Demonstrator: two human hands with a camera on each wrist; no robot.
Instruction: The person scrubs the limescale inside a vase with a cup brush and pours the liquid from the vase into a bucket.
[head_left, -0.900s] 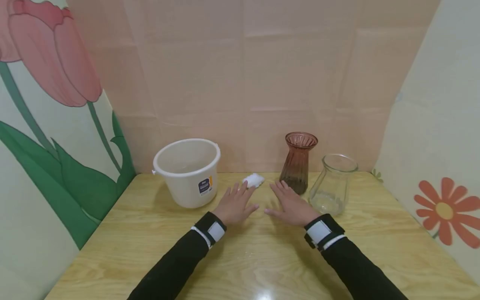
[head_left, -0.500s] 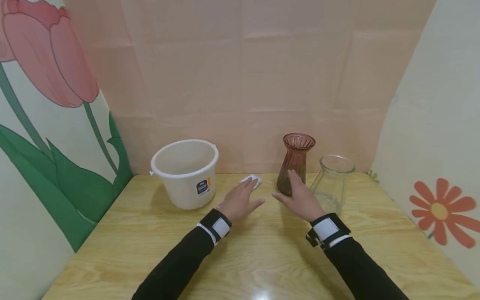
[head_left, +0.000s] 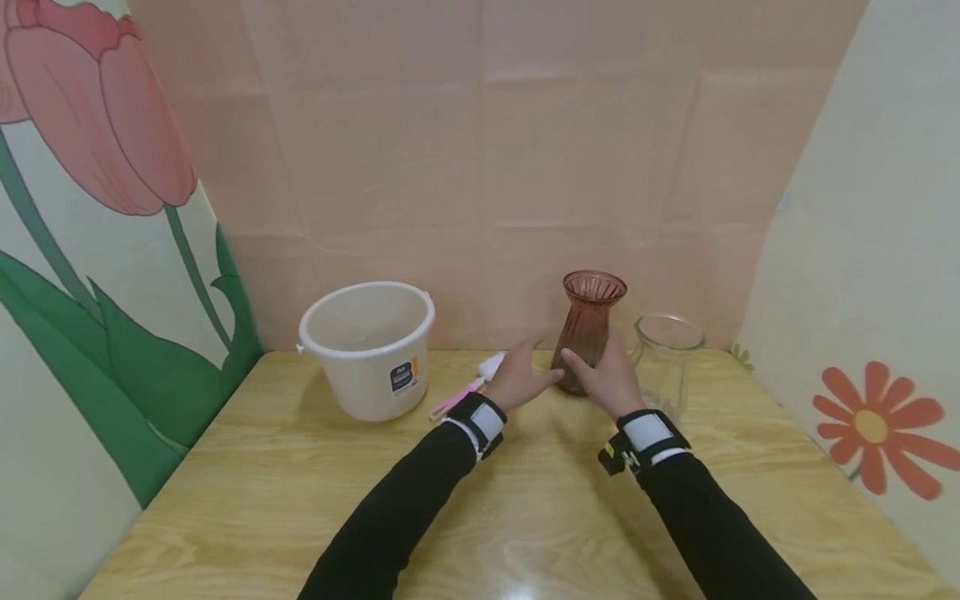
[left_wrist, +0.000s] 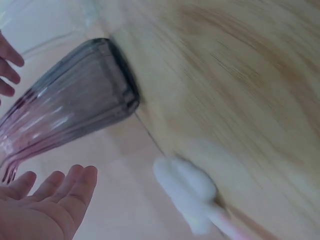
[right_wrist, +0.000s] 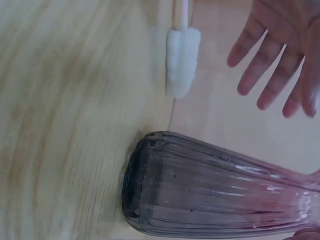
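Vase first: the ribbed, smoky-pink glass vase (head_left: 588, 329) stands upright on the wooden table (head_left: 517, 517), near the far edge against the pink backdrop, and we take it as our landmark.

Nearest to us, our two black sleeves run forward toward it, each with a banded wrist strap. Our right hand (head_left: 606, 377) is against the near right side of the vase's lower body, thumb out across its front and fingers going round the flank; whether they press the glass firmly we cannot tell, since the right wrist view shows only the ribbed base (right_wrist: 200, 190) and a sliver of fingertip at the frame's corner. Our left hand (head_left: 517, 375) comes in on the vase's left with fingers straight and spread, apart from the glass, as the left wrist view shows with a gap between the fingertips (left_wrist: 75, 182) and the ribbed wall. We judge the two hands flank the vase so that it can be steadied from both sides.

Just left of the vase, behind our left wrist, lies a sponge-headed cleaning brush (head_left: 480, 375), white foam head toward the wall and pink handle toward us. Further left sits a white plastic bucket (head_left: 369, 346). Immediately right of the vase, almost touching our right hand, stands a clear glass vase (head_left: 666, 358).
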